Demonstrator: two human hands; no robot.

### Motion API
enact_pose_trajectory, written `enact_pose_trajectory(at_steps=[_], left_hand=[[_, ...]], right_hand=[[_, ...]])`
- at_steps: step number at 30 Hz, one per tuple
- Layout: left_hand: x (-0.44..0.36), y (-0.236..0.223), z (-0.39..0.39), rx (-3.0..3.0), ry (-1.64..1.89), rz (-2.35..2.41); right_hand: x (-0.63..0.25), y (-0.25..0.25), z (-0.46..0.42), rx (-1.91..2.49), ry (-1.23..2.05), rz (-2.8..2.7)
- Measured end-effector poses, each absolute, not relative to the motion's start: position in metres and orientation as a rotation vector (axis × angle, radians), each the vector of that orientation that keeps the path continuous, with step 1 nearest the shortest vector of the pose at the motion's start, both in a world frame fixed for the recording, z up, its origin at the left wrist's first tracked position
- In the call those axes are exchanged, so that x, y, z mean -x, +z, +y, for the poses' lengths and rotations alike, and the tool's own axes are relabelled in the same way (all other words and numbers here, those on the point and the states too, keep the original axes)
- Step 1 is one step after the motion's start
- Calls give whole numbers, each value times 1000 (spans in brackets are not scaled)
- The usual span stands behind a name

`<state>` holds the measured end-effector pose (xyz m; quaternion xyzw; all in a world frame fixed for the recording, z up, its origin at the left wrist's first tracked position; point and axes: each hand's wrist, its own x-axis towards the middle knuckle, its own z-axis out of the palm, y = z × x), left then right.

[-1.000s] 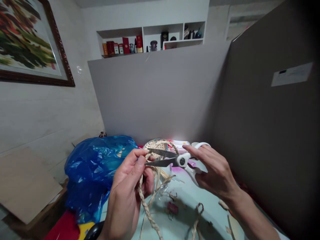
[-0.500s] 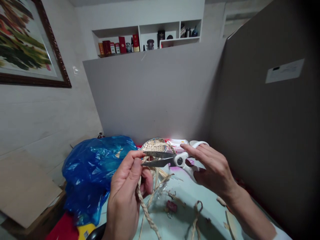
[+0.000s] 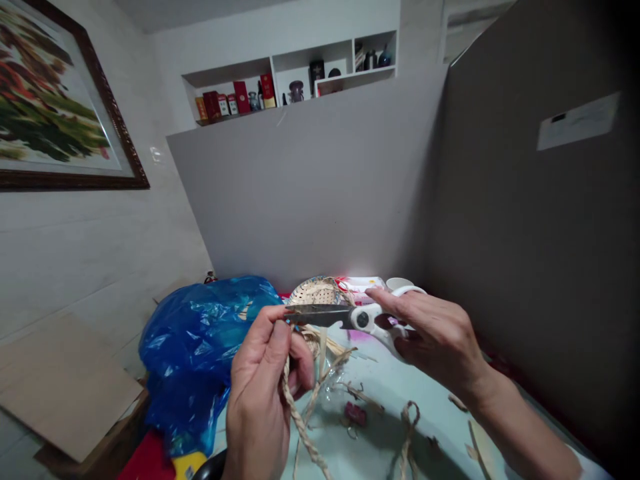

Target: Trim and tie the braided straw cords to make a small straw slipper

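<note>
My left hand (image 3: pixel 267 380) pinches the upper end of a braided straw cord (image 3: pixel 303 430), and the braid hangs down below the fingers. White-handled scissors (image 3: pixel 367 319) are in my right hand (image 3: pixel 437 327), with fingers through the loops. Their blades are nearly closed and point left, with the tips at my left thumb and forefinger. Whether the blades touch the cord there is hard to make out. Behind my left hand, loose straw strands (image 3: pixel 333 360) lie on the pale table (image 3: pixel 370 447).
A blue plastic bag (image 3: pixel 200 340) bulges at the left. Behind the blades is a woven basket (image 3: pixel 315 291). A looped cord (image 3: pixel 409 427) and a small dark red item (image 3: pixel 355 413) lie on the table. Grey panels (image 3: pixel 310 200) stand behind and to the right.
The scissor blades have come together from wide apart. Both hands appear slightly further right as the view shifts; the left hand keeps its pinch on the cord.
</note>
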<state>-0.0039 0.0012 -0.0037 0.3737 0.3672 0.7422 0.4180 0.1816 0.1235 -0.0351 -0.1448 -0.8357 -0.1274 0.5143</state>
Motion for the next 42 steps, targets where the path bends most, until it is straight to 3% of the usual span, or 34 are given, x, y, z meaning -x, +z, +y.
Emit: enact_pose_trajectory(at_steps=[4,14,19,26,33,42], left_hand=[[3,-2,1,-941,1821,970],[3,-1,4,-964,1716,1020],[-1,-1,3,-955,1684,1019],[3,-3,4,-970,1726,1011],[11,-1,5,-844,1996,973],[8,-4,2,-854,2081,905]], right_hand=[[-178,-33,121,456,-224,-1914],[-173,-12,104,612,657,-1640],[-168,0,89,627,891,-1527],[-172,3,79,675,424,-1902],[-165,-17,85,579,-37,-2098],[-163,-17,89,497,-382,-2087]])
